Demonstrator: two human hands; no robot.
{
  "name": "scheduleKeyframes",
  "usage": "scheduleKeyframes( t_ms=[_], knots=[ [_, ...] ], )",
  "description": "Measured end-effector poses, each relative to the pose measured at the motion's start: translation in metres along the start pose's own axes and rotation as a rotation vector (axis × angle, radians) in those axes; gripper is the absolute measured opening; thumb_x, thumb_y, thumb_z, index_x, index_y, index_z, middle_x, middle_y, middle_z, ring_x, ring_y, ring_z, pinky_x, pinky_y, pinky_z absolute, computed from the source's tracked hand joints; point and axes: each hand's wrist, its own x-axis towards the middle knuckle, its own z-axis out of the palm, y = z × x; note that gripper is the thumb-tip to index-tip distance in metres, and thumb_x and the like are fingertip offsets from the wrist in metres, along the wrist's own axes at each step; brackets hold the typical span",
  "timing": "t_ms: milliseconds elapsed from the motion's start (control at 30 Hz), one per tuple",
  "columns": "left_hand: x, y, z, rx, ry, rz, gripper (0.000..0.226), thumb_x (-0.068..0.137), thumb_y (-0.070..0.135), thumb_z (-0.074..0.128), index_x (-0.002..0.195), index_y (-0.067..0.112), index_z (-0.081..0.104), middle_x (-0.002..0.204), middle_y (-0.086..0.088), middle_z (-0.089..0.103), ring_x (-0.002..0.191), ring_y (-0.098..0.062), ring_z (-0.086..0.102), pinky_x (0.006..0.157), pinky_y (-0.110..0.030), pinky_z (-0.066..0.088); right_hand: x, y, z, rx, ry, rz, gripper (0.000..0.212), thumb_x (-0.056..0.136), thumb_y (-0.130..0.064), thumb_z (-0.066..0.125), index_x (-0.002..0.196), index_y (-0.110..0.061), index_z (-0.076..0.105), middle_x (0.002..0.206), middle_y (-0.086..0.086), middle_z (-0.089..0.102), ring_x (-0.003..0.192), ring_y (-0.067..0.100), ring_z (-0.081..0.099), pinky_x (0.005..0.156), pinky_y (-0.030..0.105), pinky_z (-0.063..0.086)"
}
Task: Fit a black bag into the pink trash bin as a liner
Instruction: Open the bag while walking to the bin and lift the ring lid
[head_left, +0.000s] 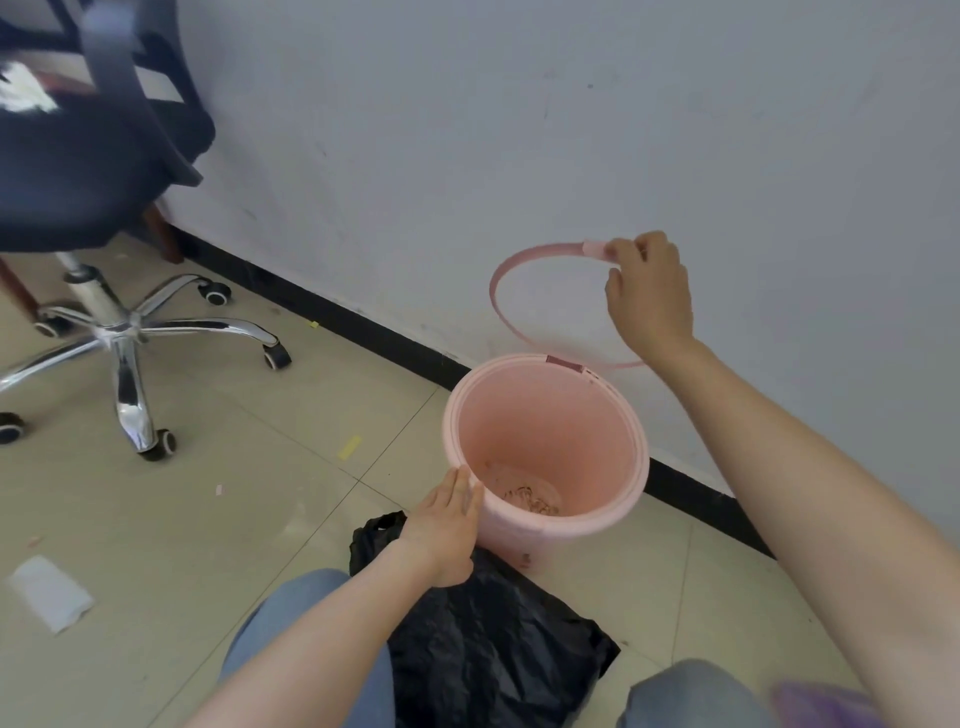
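With my right hand (649, 291) pinching the hinged retaining ring (524, 265) upright and my left hand (447, 519) flat against the pink trash bin (545, 447) rim, the black bag (493, 639) lay untouched on the floor tiles between my knees, needing pickup and opening next.

Office chair (98, 249), paper scrap (49, 592) nearby

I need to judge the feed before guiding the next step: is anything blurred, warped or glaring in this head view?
Head view: the office chair at top left is smeared by blur; the pink bin, ring and black bag are sharp enough. Wide-angle bending curves the baseboard. Light is soft and even; glare only on the chrome chair base.
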Motion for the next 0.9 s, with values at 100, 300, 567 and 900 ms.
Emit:
scheduleKeyframes(
  t_ms=[100,300,567,900],
  knots=[
    [0.0,0.001,0.0,0.016,0.002,-0.003,0.079,0.087,0.016,0.042,0.142,0.002,-0.014,0.152,-0.023,-0.019,0.142,-0.033,-0.016,0.118,-0.04,0.001,0.017,0.01,0.006,0.001,-0.048,-0.003,0.047,0.085,0.003,0.041,0.131,-0.005,0.04,0.13,0.025,0.039,0.111,0.041,0.044,0.086,0.045,0.039],
    [-0.002,0.004,0.0,0.02,0.012,-0.017,0.079,0.087,0.014,0.041,0.141,0.001,-0.014,0.152,-0.023,-0.019,0.142,-0.034,-0.016,0.119,-0.04,0.002,0.025,0.043,0.022,-0.028,-0.208,0.062,0.075,0.084,-0.011,0.053,0.145,-0.023,0.01,0.152,0.027,0.007,0.138,0.04,0.018,0.11,0.054,0.026],
    [-0.006,0.003,0.001,-0.002,0.026,-0.015,0.078,0.086,0.012,0.042,0.142,0.003,-0.012,0.153,-0.022,-0.017,0.142,-0.032,-0.015,0.119,-0.039,0.002,0.036,0.068,0.028,-0.143,-0.459,0.315,0.081,0.087,-0.027,0.051,0.144,-0.029,-0.006,0.156,0.016,-0.008,0.143,0.035,-0.005,0.112,0.058,0.012],
    [-0.008,-0.008,0.008,-0.051,0.108,-0.009,0.072,0.086,0.013,0.037,0.144,0.004,-0.005,0.156,-0.018,-0.01,0.144,-0.028,-0.011,0.118,-0.036,0.0,0.015,0.104,0.03,-0.137,-0.555,0.338,0.077,0.087,-0.026,0.052,0.145,-0.023,0.001,0.156,0.012,-0.01,0.142,0.034,0.001,0.11,0.056,0.019]
  ],
)
